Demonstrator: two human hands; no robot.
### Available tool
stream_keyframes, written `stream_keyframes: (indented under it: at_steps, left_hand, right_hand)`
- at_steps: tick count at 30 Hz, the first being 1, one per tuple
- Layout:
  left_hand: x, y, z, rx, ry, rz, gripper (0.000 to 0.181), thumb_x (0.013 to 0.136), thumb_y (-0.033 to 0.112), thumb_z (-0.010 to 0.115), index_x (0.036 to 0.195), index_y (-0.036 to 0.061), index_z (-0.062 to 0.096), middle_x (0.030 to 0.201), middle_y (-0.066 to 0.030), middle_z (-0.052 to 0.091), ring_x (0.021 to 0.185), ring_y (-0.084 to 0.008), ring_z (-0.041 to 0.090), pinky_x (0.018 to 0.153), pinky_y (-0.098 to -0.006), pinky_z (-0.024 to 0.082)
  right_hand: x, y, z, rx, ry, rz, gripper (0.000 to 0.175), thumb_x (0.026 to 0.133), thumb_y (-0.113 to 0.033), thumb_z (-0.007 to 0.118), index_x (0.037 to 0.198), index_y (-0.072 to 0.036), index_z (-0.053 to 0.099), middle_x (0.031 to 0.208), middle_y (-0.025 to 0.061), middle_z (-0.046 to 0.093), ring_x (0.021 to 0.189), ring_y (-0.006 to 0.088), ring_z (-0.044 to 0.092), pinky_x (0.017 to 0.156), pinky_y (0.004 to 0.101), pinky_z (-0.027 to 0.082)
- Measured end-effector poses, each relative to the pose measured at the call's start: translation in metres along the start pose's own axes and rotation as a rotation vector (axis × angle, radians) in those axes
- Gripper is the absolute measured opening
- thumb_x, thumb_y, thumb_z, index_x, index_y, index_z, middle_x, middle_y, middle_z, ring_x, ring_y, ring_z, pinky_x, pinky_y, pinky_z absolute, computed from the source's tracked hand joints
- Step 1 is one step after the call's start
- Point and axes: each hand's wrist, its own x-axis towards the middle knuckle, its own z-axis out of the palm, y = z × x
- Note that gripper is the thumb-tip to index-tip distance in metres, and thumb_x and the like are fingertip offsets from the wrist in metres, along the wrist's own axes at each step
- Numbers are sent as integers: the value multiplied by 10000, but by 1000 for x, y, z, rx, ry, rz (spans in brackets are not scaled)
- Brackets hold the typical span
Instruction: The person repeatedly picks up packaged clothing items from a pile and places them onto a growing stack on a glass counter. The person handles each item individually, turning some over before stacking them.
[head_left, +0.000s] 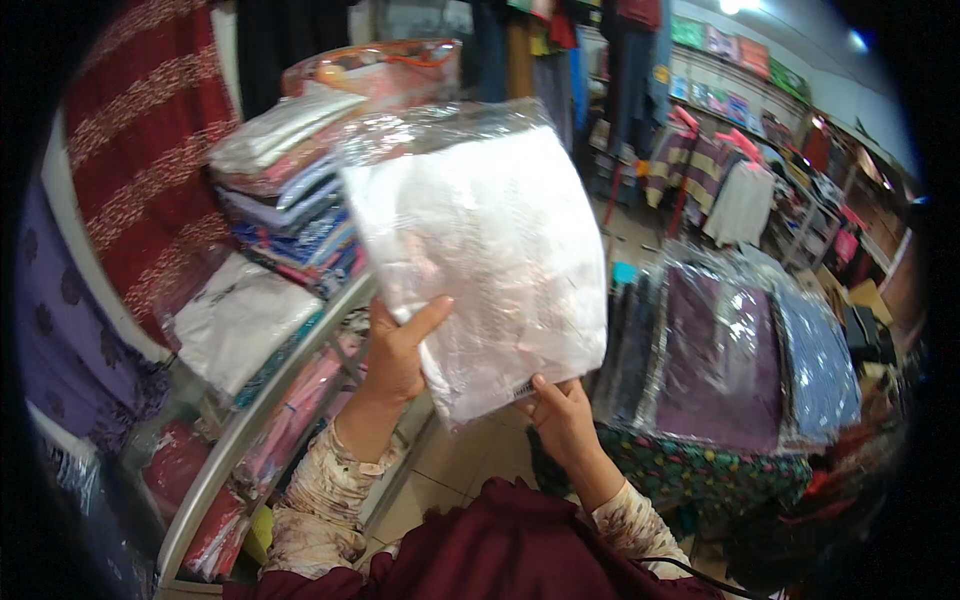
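Observation:
A folded white garment in a clear plastic bag is held up in front of me, tilted slightly. My left hand grips its left edge, thumb on the front and fingers behind. At the lower right corner, my right hand pinches the bag's bottom edge between thumb and fingers. The upper end of the bag is loose, wrinkled plastic. Behind it to the left rises a stack of folded, bagged clothes. Another bagged white garment lies on the display case beside that stack.
A glass display case with a metal edge runs along my left and holds bagged clothes. To the right, bagged purple and blue garments lie on a patterned cloth. Clothes on hangers stand farther back. Red patterned fabric hangs at left.

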Motion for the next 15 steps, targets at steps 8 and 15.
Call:
stream_keyframes:
  at_steps: [8, 15]
  left_hand:
    - [109, 131, -83, 207, 54, 259, 481, 875, 40, 771, 1301, -45, 565, 1210, -152, 672, 1047, -252, 689, 909, -384, 577]
    - [255, 264, -137, 429, -30, 506, 506, 922, 85, 746, 1374, -38, 555, 1313, -153, 658, 1211, -268, 629, 1062, -382, 491]
  right_hand:
    - [130, -18, 140, -218, -157, -262, 482, 941, -96, 722, 1386, -59, 538, 1274, 58, 679, 1097, 182, 679, 830, 356, 581]
    - [274, -45, 312, -126, -376, -436, 425, 937, 14, 670, 1348, -17, 563, 1275, 104, 668, 1113, 227, 676, 864, 380, 615]
